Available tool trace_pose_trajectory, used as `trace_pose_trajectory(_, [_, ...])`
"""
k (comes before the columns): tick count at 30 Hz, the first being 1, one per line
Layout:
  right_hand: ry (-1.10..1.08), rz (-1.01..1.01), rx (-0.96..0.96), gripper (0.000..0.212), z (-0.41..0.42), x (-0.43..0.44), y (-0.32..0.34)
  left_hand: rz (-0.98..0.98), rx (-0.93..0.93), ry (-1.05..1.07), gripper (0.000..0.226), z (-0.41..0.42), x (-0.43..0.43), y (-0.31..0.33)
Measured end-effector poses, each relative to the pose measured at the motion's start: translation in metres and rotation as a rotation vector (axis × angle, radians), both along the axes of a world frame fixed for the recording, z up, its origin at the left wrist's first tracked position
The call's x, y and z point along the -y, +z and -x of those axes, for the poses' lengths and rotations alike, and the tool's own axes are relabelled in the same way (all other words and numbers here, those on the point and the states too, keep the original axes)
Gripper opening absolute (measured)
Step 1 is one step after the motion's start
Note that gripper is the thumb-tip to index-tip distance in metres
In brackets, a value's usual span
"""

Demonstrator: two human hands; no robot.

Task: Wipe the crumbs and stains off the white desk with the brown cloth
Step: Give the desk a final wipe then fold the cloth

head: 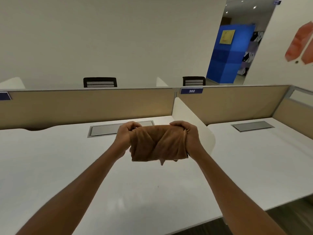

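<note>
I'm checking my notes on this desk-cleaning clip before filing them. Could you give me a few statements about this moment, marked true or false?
1. Both hands grip the brown cloth, the left hand at one end and the right hand at the other. True.
2. The cloth lies spread flat on the white desk. False: it is bunched and folded, held up between the hands.
3. A blue label on the partition reads 302. True.
4. A laptop sits open on the desk. False: no laptop is visible; only a grey cable hatch is set into the surface.
5. Two dark chair backs show behind the partition. True.
</note>
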State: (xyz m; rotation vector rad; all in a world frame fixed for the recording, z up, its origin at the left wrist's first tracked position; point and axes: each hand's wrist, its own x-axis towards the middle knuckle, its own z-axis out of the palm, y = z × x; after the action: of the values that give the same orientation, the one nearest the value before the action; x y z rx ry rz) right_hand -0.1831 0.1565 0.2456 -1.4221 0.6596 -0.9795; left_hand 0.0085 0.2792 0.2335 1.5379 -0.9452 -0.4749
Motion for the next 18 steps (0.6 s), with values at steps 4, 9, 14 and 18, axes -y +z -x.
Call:
trace_pose_trajectory(4, [-0.069,-0.139,-0.046,0.028,0.000,0.009,-0.008,-0.035,0.009,0.020,0.030,-0.013,0.005,-0.011])
trace_pose_trajectory(9, [-0.180,-0.117,-0.161,0.040,0.002,0.002,-0.017,-0.058,0.063,-0.036,0.033,-0.017,0.003,-0.017])
trace_pose_trajectory(14, [-0.174,-0.167,-0.091,0.034,0.006,-0.003,-0.008,-0.003,-0.034,-0.052,0.029,-0.027,0.000,-0.017])
trace_pose_trajectory(18, [-0.176,-0.152,-0.157,0.040,0.010,0.000,-0.014,-0.022,-0.094,-0.211,0.025,-0.032,-0.007,-0.016])
